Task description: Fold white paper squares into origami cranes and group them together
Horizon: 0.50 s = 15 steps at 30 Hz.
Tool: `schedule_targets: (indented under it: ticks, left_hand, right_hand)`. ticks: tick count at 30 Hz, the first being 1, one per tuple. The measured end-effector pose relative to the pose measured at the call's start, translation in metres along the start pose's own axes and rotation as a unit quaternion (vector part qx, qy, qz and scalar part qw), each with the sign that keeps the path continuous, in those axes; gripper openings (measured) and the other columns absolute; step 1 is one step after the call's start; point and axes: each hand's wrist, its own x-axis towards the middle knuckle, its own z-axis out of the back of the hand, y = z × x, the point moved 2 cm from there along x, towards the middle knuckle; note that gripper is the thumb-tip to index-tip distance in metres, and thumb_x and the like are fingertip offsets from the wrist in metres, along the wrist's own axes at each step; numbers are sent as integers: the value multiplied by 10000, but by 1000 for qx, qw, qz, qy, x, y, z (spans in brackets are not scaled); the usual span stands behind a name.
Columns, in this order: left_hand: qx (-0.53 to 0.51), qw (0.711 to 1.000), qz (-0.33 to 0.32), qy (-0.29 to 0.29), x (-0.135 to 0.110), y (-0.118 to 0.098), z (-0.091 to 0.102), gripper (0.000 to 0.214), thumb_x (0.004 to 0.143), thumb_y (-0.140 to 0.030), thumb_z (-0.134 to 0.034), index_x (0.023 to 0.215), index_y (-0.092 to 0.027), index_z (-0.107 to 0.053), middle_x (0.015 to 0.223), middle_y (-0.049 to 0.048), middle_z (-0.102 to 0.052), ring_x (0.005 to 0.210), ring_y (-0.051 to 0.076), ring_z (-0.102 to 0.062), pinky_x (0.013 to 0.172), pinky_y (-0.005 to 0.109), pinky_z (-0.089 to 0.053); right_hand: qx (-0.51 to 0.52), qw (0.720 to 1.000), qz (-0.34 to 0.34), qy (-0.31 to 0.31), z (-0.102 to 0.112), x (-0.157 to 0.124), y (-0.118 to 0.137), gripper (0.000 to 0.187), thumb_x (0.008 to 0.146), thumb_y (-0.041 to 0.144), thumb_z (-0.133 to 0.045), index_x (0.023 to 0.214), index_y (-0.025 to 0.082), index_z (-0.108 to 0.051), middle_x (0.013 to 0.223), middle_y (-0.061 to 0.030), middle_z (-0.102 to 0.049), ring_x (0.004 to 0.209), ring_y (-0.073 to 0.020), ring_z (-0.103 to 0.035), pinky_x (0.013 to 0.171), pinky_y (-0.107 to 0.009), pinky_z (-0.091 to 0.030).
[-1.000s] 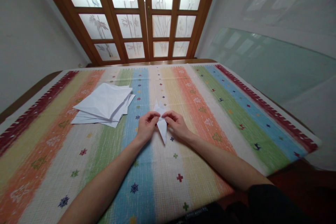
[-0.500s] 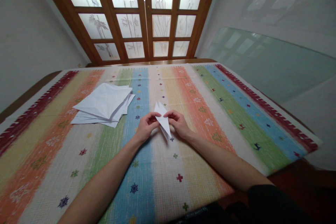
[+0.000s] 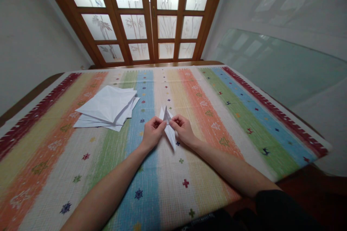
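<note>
A small white folded paper (image 3: 170,138), narrow with pointed ends, is held between my two hands over the middle of the table. My left hand (image 3: 154,131) pinches its left side between thumb and fingers. On the opposite side, my right hand (image 3: 183,128) grips it the same way. One point of the paper reaches down toward me; other points stick up beyond my fingertips, the inner one in shadow. My fingers cover the paper's middle edges.
To the left lies a stack of white paper sheets (image 3: 108,104), the top one creased. A striped, patterned tablecloth (image 3: 114,184) covers the table. Wooden doors with frosted panes (image 3: 137,27) stand beyond the far edge, and a glass panel (image 3: 271,65) leans at the right wall.
The folded paper has turned in my fingers, its upper part opening to show a shaded inner face. Both hands have shifted only slightly. The paper stack stays put.
</note>
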Motion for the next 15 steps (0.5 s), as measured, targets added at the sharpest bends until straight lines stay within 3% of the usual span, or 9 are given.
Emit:
schedule_targets:
  ticks: [4,10,15]
  left_hand:
    - [22,999,-5,-29,0,2,0,264,651,-351,-722,607,-172,-533,535,-46,-527,495,85,-460,513,214,-369]
    - [8,998,-36,-52,0,2,-1,294,657,-296,-712,684,-202,-435,574,-87,-436,475,63,-411,470,186,-326]
    - [42,998,-51,-21,1,10,-1,194,730,-299,-658,737,-193,-495,635,-55,-498,565,93,-486,553,208,-395]
  right_hand:
    - [32,999,-29,14,-5,-4,-4,337,743,485,-687,805,227,-480,564,80,-486,474,-90,-424,477,-224,-326]
    - [48,998,-48,8,-4,-2,-4,491,733,412,-697,1124,232,-460,502,134,-430,436,-85,-386,471,-220,-311]
    - [54,995,-81,-23,-3,0,-8,406,664,394,-739,952,215,-515,544,97,-522,470,-92,-468,512,-243,-400]
